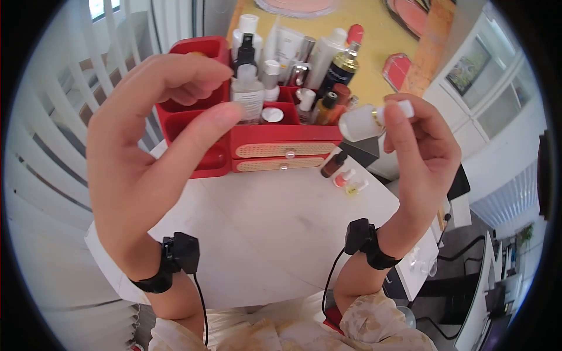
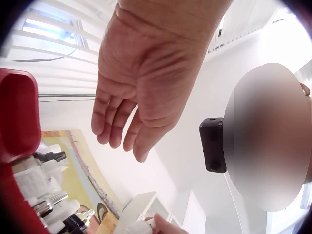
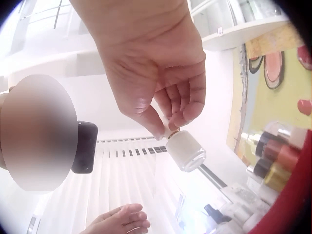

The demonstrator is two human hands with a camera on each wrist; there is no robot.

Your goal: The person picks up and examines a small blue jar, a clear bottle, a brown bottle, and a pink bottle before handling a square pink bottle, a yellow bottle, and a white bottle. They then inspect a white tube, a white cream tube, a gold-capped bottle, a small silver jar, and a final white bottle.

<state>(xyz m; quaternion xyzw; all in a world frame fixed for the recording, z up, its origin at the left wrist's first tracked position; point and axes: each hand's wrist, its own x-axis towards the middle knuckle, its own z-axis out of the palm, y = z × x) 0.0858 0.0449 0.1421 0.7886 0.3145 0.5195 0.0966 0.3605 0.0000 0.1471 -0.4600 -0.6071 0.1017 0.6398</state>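
Note:
The right hand [image 1: 424,143] pinches a small white bottle [image 1: 361,124] by its white cap, the bottle tilted sideways above the table. In the right wrist view the white bottle [image 3: 186,151] hangs from the thumb and fingertips of the right hand [image 3: 161,73]. The left hand [image 1: 152,128] is raised with its fingers bent loosely and nothing between them, in front of the red organizer [image 1: 284,134]. Its palm shows in the left wrist view, where the left hand [image 2: 146,78] has relaxed fingers.
Bottles and tubes fill the organizer, among them a black spray bottle [image 1: 246,52] and a dark blue bottle [image 1: 341,71]. A brown bottle [image 1: 333,165], a coral bottle [image 1: 343,178] and a yellowish bottle [image 1: 356,187] are on the white table [image 1: 263,234], right of the drawers.

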